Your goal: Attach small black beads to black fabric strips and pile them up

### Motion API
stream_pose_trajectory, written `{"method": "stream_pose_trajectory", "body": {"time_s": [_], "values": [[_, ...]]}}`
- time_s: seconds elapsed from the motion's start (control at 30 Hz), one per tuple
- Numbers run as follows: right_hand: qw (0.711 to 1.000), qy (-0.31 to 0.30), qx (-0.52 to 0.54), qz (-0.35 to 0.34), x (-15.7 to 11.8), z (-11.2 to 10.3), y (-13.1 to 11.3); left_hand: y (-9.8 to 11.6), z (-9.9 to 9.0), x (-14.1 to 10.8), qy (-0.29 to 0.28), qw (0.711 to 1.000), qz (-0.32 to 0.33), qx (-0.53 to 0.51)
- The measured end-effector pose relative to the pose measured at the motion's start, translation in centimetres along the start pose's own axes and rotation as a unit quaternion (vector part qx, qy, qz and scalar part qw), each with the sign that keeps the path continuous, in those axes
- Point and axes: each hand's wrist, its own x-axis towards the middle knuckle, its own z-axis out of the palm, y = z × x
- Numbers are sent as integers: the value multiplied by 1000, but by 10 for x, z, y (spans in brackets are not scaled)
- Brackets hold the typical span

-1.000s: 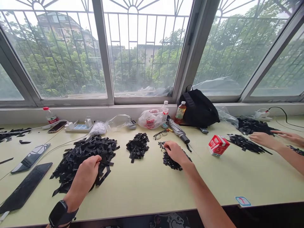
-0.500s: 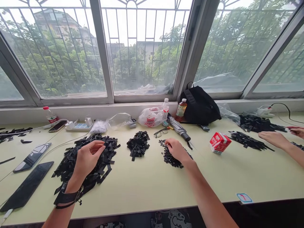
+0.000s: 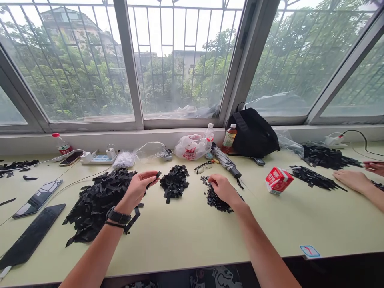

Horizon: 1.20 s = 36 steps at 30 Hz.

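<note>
From the left hand [image 3: 137,191] juts one black strip [image 3: 159,175].

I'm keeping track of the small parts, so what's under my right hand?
Your right hand is over a pile of small black parts; whatever it covers can't be seen.

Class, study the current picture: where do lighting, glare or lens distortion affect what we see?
Head view: the sky is washed out to white; head view: a glossy phone catches bright reflections; head view: the central window frames splay outward toward the top; head view: the black strip in the left hand shows little detail.
</note>
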Motion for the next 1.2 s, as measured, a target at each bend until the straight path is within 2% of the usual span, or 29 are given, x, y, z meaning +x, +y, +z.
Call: {"method": "stream_pose_trajectory", "body": {"time_s": [0.13,0.33,0.5,0.67,0.9,1.07,1.2], "values": [[998,7,66,-6,1,0,-1,-17,15,-3,-37,999,-3,-9],[982,-19,188,23,3,2,0,-34,22,-12,-68,997,10,44],[972,-53,219,59,1,4,0,-35,29,-13,-38,993,52,101],[972,-89,209,67,0,4,-7,-34,32,-17,-51,996,42,55],[946,-96,292,101,0,0,-20,-38,37,-18,-37,999,7,-28],[920,-94,365,109,-1,3,-32,-37,37,-22,-60,997,43,25],[905,-107,396,117,-3,13,-47,-35,41,-26,-56,997,24,54]]}}
